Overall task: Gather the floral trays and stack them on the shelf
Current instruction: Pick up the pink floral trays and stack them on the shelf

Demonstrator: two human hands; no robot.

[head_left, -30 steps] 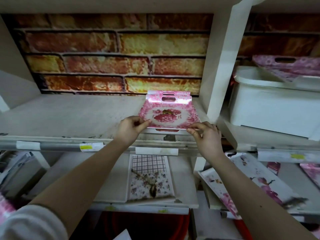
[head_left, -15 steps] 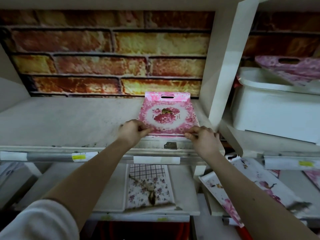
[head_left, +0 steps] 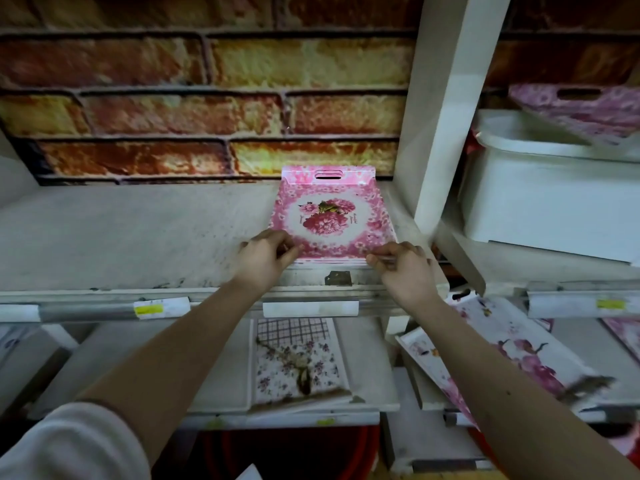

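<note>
A pink floral tray (head_left: pixel 329 216) with a handle slot at its far end lies flat on the grey shelf (head_left: pixel 138 237), close to the white upright. My left hand (head_left: pixel 265 259) pinches its near left corner. My right hand (head_left: pixel 403 268) pinches its near right corner. A white and purple floral tray (head_left: pixel 301 362) lies on the lower shelf below. A white tray with pink flowers (head_left: pixel 512 351) lies tilted at the lower right. Another pink tray (head_left: pixel 588 109) rests on a white bin at the upper right.
A white upright post (head_left: pixel 446 109) divides the shelf bays. A white plastic bin (head_left: pixel 550 195) fills the right bay. A brick-pattern wall (head_left: pixel 207 98) backs the shelf. Price labels (head_left: pixel 161 306) line the shelf's front edge. Something red (head_left: pixel 277 452) sits under the bottom shelf.
Both hands have pushed the pink tray deeper onto the shelf, and it now lies flat with its far end near the brick wall. The view has moved closer.
</note>
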